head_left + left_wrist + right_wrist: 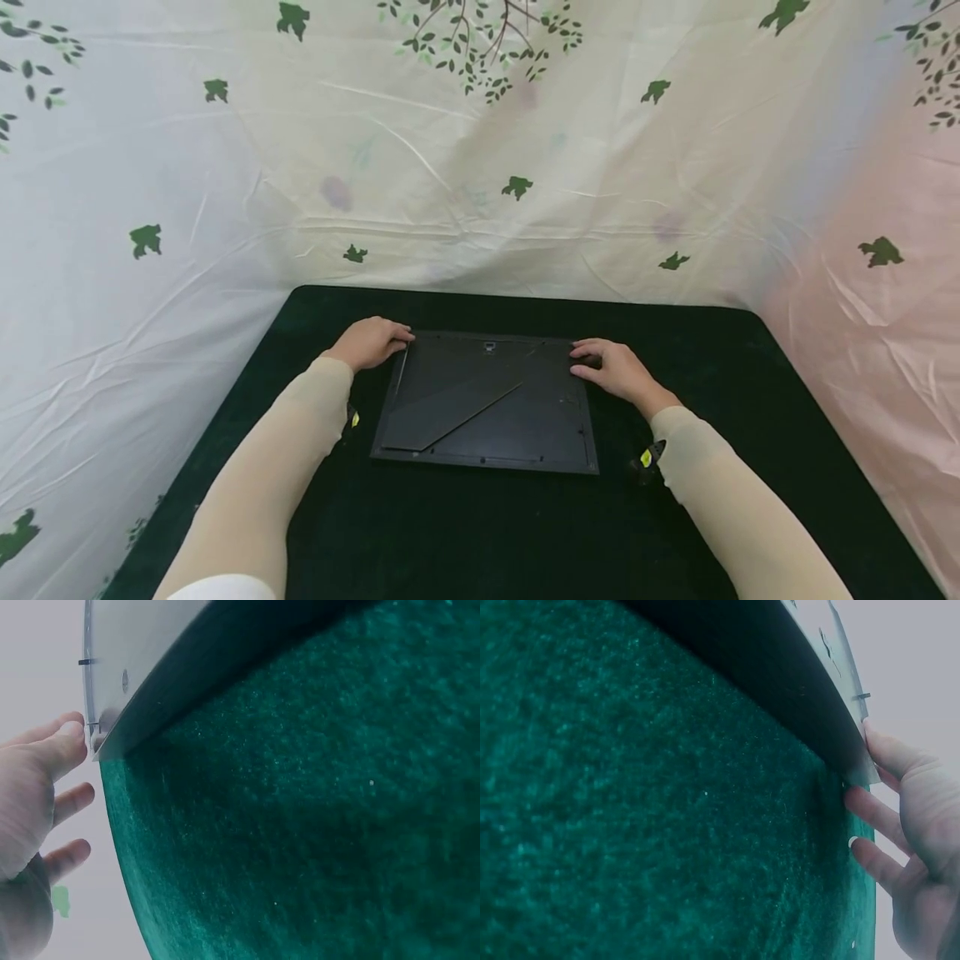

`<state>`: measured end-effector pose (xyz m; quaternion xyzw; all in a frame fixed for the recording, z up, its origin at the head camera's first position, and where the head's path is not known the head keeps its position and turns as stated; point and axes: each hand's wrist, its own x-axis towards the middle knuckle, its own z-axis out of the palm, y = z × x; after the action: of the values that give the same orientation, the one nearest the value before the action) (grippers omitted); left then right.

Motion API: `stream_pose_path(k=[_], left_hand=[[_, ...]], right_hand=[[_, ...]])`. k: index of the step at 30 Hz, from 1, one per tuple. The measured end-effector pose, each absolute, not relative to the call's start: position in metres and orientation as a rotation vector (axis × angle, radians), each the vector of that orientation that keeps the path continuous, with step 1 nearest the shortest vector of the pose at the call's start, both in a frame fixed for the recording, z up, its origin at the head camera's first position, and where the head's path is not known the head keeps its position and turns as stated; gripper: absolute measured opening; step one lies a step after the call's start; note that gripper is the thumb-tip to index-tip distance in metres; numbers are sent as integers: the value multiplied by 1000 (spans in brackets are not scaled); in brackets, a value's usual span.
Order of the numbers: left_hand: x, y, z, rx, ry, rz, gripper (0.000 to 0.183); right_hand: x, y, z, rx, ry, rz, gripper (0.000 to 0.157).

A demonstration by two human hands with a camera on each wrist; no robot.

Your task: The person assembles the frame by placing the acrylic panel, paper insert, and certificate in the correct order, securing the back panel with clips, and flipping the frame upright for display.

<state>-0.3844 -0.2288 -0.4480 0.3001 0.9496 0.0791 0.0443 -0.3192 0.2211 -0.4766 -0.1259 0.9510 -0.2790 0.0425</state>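
A black picture frame [495, 437] lies back side up over the dark green tabletop, its stand's slanting edge [472, 417] crossing the back panel. Near the top edge sits a small metal hanger [490, 347]. My left hand [372, 342] pinches the far left corner; in the left wrist view, thumb and forefinger [71, 731] meet at that corner while the other fingers spread below. At the far right corner, my right hand [617, 370] grips the side edge. Its thumb [889, 750] presses the frame's edge in the right wrist view, with two fingers lower down.
Dark green cloth [480, 533] covers the table, which has rounded far corners. Pale curtains [420, 183] printed with green leaves hang behind the table and along both sides. Wrist cameras [649, 455] sit under the beige sleeves.
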Motion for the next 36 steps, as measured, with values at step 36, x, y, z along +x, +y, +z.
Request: stream_pose_path(k=[36], left_hand=[[-399, -220, -449, 1013, 2985, 132, 14]], right_hand=[[-320, 221, -482, -309, 2919, -932, 32]])
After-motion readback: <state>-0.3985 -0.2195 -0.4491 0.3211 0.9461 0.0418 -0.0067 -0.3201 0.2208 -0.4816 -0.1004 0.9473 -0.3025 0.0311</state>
